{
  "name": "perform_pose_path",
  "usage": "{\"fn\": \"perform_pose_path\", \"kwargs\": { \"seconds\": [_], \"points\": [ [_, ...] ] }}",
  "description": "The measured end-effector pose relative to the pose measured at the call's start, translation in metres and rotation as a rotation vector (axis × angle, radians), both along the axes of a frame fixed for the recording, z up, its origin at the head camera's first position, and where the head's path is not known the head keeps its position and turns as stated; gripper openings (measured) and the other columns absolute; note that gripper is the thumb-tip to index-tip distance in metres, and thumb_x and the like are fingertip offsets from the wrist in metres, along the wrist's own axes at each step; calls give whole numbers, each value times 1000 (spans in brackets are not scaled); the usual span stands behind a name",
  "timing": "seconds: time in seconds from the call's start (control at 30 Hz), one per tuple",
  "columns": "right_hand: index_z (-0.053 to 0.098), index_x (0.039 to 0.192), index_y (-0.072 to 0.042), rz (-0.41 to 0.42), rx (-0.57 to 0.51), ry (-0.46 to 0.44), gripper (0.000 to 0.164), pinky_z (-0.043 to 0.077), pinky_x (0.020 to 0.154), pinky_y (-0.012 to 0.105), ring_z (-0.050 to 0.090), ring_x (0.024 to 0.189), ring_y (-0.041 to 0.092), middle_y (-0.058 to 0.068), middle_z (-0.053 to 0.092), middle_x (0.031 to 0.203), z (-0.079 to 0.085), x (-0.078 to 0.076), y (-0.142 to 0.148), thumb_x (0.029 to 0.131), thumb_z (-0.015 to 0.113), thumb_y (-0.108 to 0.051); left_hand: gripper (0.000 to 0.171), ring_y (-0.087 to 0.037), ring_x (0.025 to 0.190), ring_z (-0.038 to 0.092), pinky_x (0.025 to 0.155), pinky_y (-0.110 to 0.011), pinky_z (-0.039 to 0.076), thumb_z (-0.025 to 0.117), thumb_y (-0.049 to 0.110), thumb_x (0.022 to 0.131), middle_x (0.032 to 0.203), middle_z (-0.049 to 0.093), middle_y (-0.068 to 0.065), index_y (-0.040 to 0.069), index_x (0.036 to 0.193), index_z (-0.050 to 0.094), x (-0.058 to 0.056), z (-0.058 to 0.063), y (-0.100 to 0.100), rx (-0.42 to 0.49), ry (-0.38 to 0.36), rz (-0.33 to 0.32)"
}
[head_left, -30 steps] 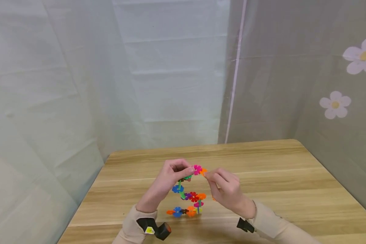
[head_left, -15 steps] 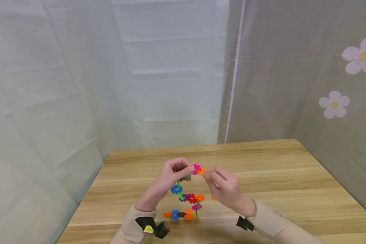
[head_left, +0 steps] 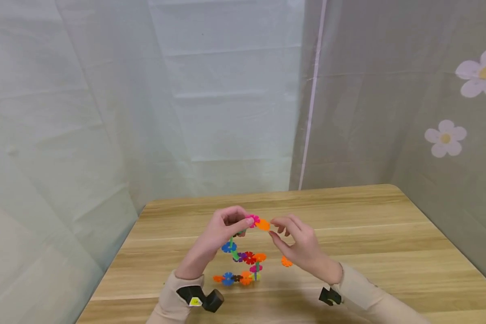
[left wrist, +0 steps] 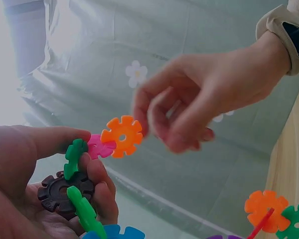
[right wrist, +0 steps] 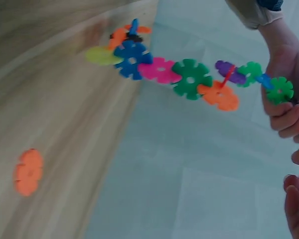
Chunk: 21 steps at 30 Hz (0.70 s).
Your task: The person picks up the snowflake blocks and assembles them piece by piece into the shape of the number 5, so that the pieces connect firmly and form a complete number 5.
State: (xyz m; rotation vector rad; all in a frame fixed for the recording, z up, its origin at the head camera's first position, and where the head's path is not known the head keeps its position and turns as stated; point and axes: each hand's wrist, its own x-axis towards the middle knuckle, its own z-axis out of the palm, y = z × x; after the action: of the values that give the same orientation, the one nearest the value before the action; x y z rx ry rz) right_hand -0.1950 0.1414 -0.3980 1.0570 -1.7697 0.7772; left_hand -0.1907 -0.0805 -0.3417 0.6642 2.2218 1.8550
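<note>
A chain of interlocking plastic flower discs (head_left: 249,258) hangs from my left hand (head_left: 216,236), in blue, green, purple, red, orange and other colours. Thumb and fingers of that hand pinch it near its upper end, by a green disc (left wrist: 74,158) and a pink disc (left wrist: 95,147). A black disc (left wrist: 51,198) lies against the palm. Joined to the pink one, an orange disc (left wrist: 131,137) forms the tip of the chain. My right hand (head_left: 301,245) is just right of this tip, thumb and fingers apart, with nothing between them.
One loose orange disc (right wrist: 28,172) lies on the wooden table (head_left: 368,252), below my right hand in the head view. Behind the table hangs a pale curtain (head_left: 235,112); a grey one with flower prints (head_left: 445,139) hangs at the right.
My right hand has let go of the orange end disc and moved slightly away, its fingers spreading. The left hand has shifted a little left with the chain.
</note>
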Motion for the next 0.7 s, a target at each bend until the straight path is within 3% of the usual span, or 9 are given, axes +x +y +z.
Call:
{"fn": "perform_pose_path", "kwargs": {
  "seconds": [0.13, 0.27, 0.4, 0.7],
  "points": [
    [62, 106, -3, -19, 51, -122, 22, 49, 58, 15, 57, 70, 12, 3, 62, 90, -10, -2, 6, 88, 70, -12, 22, -12, 65, 50, 64, -25, 44, 64, 21, 94, 75, 56, 0, 1, 103, 65, 0, -1, -2, -9, -1, 4],
    [62, 108, -6, -45, 90, -214, 40, 47, 58, 13, 57, 72, 11, 1, 63, 89, -20, -4, 9, 72, 78, 3, 22, -12, 65, 50, 65, -24, 44, 65, 21, 93, 75, 54, -1, 2, 104, 64, 0, -2, -4, -14, -8, 4],
    [63, 105, -8, -71, 143, -323, 36, 47, 56, 13, 57, 72, 11, 0, 63, 87, -28, -7, 12, 74, 77, 1, 23, -12, 67, 51, 67, -24, 46, 67, 20, 91, 79, 58, 2, 2, 106, 64, 0, -2, -6, -24, -14, 15],
    [66, 92, -7, -76, 276, -676, 16, 53, 61, 22, 58, 72, 10, 6, 67, 86, -44, -18, 21, 80, 73, 1, 33, -19, 77, 56, 71, -27, 47, 75, 22, 84, 87, 65, 5, 6, 111, 64, -1, -2, -9, -113, -9, 38]
  ]
}}
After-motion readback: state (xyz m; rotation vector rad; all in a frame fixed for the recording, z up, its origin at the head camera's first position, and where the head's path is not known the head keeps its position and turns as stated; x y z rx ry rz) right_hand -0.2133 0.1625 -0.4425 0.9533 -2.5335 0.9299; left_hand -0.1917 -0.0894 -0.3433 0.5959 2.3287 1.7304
